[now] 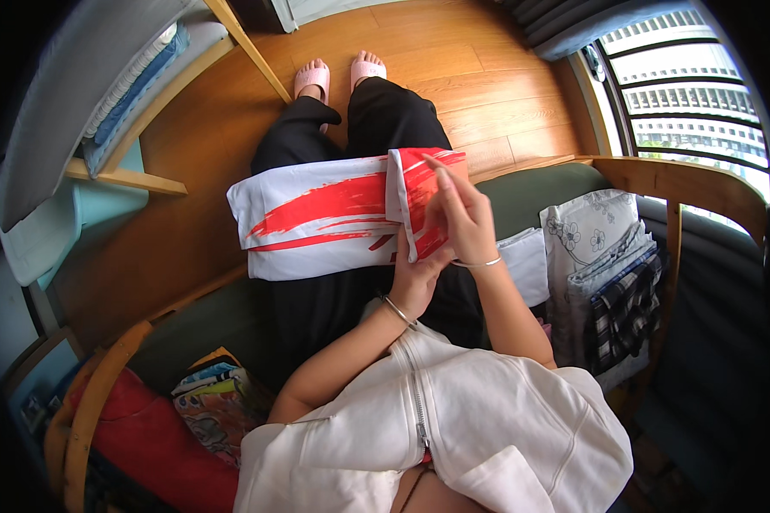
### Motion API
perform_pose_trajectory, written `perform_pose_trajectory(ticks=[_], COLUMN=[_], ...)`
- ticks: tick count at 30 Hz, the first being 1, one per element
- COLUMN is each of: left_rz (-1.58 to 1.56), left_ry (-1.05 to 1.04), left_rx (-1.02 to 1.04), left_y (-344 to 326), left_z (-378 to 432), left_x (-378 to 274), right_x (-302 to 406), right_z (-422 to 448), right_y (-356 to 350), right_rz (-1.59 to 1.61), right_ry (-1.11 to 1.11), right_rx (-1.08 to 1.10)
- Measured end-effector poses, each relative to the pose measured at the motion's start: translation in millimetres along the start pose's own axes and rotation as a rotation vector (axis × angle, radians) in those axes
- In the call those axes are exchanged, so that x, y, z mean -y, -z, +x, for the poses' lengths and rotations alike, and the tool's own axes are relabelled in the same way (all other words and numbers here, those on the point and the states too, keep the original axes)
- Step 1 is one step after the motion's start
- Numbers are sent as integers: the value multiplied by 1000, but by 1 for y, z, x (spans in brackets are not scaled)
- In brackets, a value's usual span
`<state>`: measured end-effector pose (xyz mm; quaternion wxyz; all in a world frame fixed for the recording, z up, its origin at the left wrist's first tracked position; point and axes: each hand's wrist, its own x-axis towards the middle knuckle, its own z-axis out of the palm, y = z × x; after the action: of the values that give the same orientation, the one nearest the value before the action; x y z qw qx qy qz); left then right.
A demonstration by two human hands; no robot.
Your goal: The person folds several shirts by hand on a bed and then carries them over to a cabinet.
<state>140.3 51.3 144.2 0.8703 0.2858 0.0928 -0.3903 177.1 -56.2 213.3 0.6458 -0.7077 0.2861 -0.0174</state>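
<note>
A white cloth with red brush-stroke print (321, 211) lies across my thighs, folded into a long strip. Its right end is turned over toward the middle, making a short flap. My left hand (417, 276) is at the lower edge of this flap, its fingers partly under the cloth, with the edge between thumb and fingers. Over the flap's right side is my right hand (465, 215), index finger extended and fingertips near the printed surface; whether it pinches the fabric cannot be told.
I sit on a dark green cushioned wooden bench (526, 186). Folded clothes (616, 276) and a white folded cloth (524, 266) lie right. At left are more folded clothes (212, 397), a red cushion (160, 442) and a wooden-framed chair (160, 102). A barred window (686, 90) is upper right.
</note>
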Motion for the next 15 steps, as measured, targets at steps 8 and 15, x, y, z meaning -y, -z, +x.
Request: perform_pose_trajectory(ticks=[8, 15], left_rz=[-262, -299], left_ry=[112, 127], left_rx=[-203, -205], left_y=[-6, -2], left_z=[5, 3], left_x=[-17, -15], right_x=[-24, -38], right_z=[-6, -10], right_y=[18, 3], right_rz=[-761, -945], right_ry=[673, 606], right_rx=[-249, -42])
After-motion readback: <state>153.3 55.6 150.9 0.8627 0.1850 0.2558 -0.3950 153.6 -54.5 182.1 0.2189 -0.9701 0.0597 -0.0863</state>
